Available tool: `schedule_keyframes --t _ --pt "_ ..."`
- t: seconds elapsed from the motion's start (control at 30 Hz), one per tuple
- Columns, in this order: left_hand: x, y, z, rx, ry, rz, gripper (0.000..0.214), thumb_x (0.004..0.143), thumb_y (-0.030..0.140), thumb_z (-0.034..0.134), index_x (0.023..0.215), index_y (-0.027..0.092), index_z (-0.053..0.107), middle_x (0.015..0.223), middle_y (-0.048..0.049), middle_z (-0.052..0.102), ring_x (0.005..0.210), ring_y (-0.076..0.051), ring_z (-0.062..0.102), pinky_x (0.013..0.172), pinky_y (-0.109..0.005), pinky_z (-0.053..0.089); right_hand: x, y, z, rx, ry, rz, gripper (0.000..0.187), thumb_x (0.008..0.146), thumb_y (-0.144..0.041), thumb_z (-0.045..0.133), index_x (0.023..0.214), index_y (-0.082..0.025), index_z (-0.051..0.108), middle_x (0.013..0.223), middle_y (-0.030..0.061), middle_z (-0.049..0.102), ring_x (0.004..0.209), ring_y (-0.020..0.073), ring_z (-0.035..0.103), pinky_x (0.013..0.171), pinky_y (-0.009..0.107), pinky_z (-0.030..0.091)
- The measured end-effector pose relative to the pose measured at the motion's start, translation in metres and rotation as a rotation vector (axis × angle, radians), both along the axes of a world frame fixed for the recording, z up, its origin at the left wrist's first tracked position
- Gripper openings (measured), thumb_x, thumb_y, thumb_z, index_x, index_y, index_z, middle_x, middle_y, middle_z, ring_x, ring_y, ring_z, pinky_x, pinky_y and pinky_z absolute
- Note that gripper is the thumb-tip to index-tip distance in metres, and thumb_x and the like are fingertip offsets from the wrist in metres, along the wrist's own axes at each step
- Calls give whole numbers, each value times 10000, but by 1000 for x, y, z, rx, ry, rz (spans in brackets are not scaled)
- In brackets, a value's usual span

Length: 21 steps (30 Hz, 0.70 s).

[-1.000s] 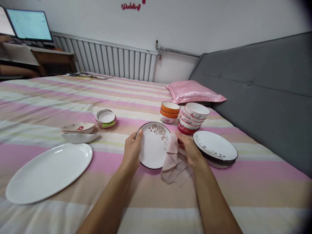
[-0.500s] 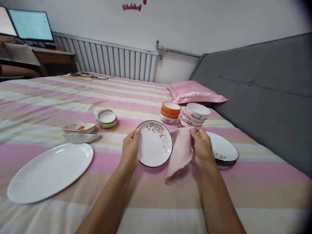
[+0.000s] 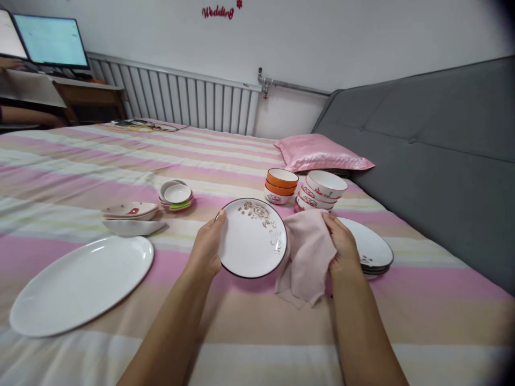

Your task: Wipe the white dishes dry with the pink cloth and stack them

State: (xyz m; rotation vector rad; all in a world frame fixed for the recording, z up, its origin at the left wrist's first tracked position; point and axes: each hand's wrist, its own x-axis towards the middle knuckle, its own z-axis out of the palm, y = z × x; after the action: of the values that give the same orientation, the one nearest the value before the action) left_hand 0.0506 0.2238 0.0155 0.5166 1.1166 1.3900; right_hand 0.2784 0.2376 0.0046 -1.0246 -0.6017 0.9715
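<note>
Left hand [image 3: 206, 245], right hand [image 3: 343, 242] slightly farther apart | dark-rimmed round white ceramic plate [image 3: 250, 242], frame centre: left fingers pinched on left rim | right fingers closed on limp pink cloth [image 3: 306, 252] | plate likely stiff, slick, breakable; hold by rim.

Dark-rimmed white plate [image 3: 249, 244], brown flowers along one edge, held tilted; creased pale-pink cloth [image 3: 308, 252] hangs beside it
</note>
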Motion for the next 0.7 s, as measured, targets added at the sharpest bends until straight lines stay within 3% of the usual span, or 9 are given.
schedule_keyframes --t 0.17,0.37,0.6,0.7 --pt "15 -7 -5 51 57 -154 362 704 395 650 960 141 616 731 -84 677 597 -200 642 561 -313 516 -12 -9 11 6 76 66 274 545 -292 729 729 -180 560 638 -42 599 582 110 554 585 235 463" --pt "30 -14 -9 42 164 -244 395 651 484 661 847 145 608 621 -30 632 535 -176 602 502 -273 459 -33 -10 5 58 -155 102 326 653 -401 656 898 -201 575 803 -1 638 705 142 594 583 240 476" --pt "35 -14 -13 31 180 -331 362 672 487 636 795 150 586 610 -32 629 505 -162 576 462 -241 400 -45 -16 7 18 -293 427 453 730 -491 585 1089 -214 601 1082 59 634 765 153 636 540 225 495" --pt "32 -12 -15 25 160 -346 375 672 489 639 808 142 595 617 -36 634 506 -159 574 469 -244 397 -44 -19 11 53 -365 406 431 764 -494 546 1075 -203 613 1171 79 600 786 162 651 533 219 484"
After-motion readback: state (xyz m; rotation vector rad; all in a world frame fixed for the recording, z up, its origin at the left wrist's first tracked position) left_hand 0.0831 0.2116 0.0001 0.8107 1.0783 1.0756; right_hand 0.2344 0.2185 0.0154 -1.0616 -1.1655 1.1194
